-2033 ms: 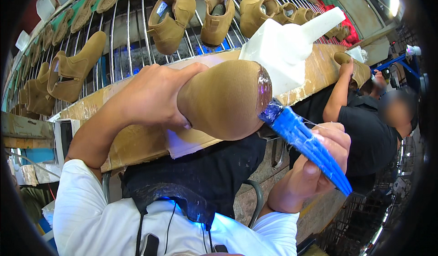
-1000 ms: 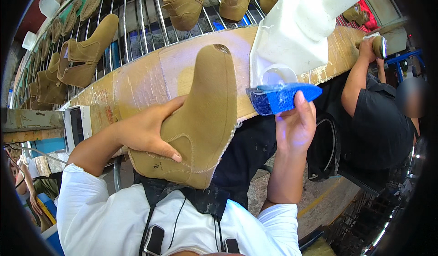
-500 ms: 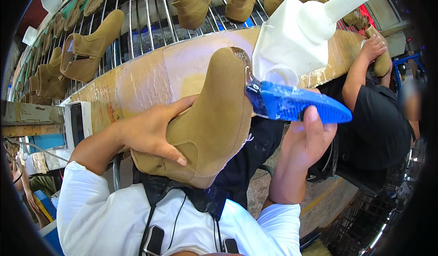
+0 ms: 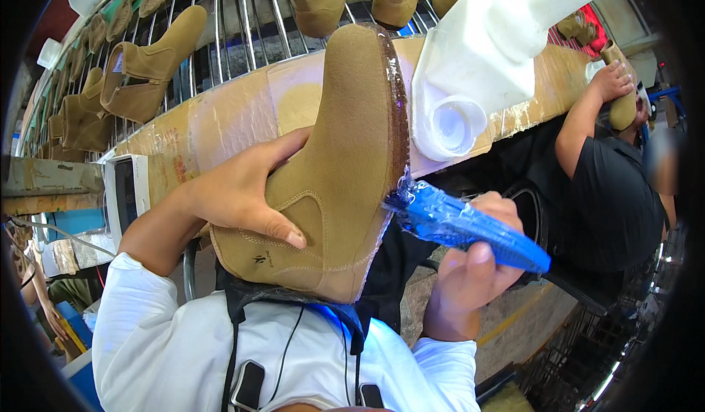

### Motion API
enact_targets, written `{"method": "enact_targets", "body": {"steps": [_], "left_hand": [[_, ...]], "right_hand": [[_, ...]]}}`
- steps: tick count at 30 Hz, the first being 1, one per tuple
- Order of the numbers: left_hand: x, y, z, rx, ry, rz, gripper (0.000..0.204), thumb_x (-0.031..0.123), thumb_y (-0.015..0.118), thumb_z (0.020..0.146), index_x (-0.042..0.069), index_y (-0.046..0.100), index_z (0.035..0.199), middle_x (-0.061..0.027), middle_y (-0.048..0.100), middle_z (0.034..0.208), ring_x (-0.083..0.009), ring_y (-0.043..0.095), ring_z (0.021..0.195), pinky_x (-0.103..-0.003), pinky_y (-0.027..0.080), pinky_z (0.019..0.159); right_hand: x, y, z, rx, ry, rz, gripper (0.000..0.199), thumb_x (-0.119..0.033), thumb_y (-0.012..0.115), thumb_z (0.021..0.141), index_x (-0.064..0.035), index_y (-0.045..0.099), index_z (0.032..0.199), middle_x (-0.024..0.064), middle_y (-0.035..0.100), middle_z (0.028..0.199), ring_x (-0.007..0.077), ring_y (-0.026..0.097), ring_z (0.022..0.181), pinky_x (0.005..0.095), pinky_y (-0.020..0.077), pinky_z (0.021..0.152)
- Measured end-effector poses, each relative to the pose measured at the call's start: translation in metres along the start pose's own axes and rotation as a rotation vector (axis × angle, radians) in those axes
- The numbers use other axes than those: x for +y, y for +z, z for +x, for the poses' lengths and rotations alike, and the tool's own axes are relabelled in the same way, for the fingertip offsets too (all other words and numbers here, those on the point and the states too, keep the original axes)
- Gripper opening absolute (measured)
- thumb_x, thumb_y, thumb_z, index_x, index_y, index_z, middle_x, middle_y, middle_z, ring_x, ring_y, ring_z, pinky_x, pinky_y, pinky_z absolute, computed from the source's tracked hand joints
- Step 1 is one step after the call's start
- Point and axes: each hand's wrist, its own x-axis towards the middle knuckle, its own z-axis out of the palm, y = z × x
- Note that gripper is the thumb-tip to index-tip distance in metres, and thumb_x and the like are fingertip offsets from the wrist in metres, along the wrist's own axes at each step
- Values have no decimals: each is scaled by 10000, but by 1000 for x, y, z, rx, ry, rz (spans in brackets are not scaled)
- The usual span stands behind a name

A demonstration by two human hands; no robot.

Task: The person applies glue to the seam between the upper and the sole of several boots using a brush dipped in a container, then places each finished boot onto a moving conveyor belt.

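Nearest the camera, the left hand (image 4: pixel 242 192) was clasped around the shaft of a tan suede boot (image 4: pixel 334 170), thumb across the stitched side panel, holding it toe-up with the sole turned to the right. The right hand (image 4: pixel 466 265) was closed on a blue brush (image 4: pixel 470 225), its tip pressed against the sole edge near the heel. The sole rim (image 4: pixel 396 111) looked glossy along most of its length, so the coating seemed largely done, with the heel end in hand. Beyond, at the near edge of the cardboard-covered bench (image 4: pixel 220 129), stood a white plastic jug (image 4: pixel 477 67), its round mouth open toward the person; its contents could not be seen. Farther off, more tan boots (image 4: pixel 143 70) hung on a wire rack (image 4: pixel 250 15), and a co-worker in black (image 4: pixel 609 192) reached to the bench.
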Motion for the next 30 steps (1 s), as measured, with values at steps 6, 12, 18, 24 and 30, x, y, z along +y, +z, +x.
{"method": "enact_targets", "body": {"steps": [6, 12, 18, 24, 30], "left_hand": [[0, 2, -3, -36, -11, 174, 1059, 266, 887, 570, -11, 289, 1399, -129, 512, 1277, -206, 498, 1174, -334, 386, 1003], [-4, 5, -7, -48, 23, 194, 1063, 273, 884, 572, -4, 283, 1403, -137, 512, 1279, -215, 502, 1174, -342, 391, 1000], [-5, 0, -9, -43, 30, 103, 1061, 262, 887, 572, -7, 284, 1403, -122, 506, 1282, -197, 488, 1182, -333, 383, 1006], [-1, 1, -10, 9, 19, -30, 1039, 221, 889, 572, -23, 300, 1391, -109, 496, 1288, -184, 478, 1180, -323, 378, 1007], [6, 3, -10, 38, -5, -160, 1017, 201, 886, 567, -40, 318, 1376, -109, 500, 1281, -181, 481, 1178, -322, 381, 1004]], "right_hand": [[4, 14, 38, 255, -16, 311, 318, -149, 663, 787, 88, 580, 983, 127, 608, 933, 170, 578, 860, 290, 451, 824], [-1, 18, 43, 169, 5, 293, 277, -107, 643, 786, 87, 593, 978, 106, 609, 926, 146, 564, 845, 282, 444, 808], [-12, 12, 10, 40, -46, 59, 343, -275, 584, 797, 54, 545, 887, 159, 552, 881, 221, 514, 811, 325, 437, 750], [-10, 10, -17, 72, -18, -49, 371, -377, 617, 814, -11, 561, 841, 104, 546, 822, 181, 503, 732, 287, 414, 655], [-14, 9, -33, 29, -66, -108, 406, -440, 651, 820, -43, 576, 861, 77, 555, 804, 166, 498, 710, 275, 388, 625]]}}
